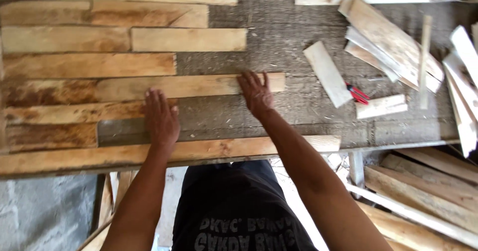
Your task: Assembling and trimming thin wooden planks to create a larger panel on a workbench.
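Note:
My left hand (161,117) lies flat, fingers apart, on a wooden slat (79,112) in a row of slats laid side by side on a grey worktable (298,106). My right hand (256,94) presses flat on the right part of a longer pale slat (194,86) one row further back. Neither hand grips anything. More slats fill the rows behind, and a long board (99,156) runs along the table's near edge.
A loose pile of wood offcuts (393,47) lies at the right of the table, with a single short plank (327,73) and a red-handled tool (357,93) beside it. More boards (423,196) are stacked below the table at the right.

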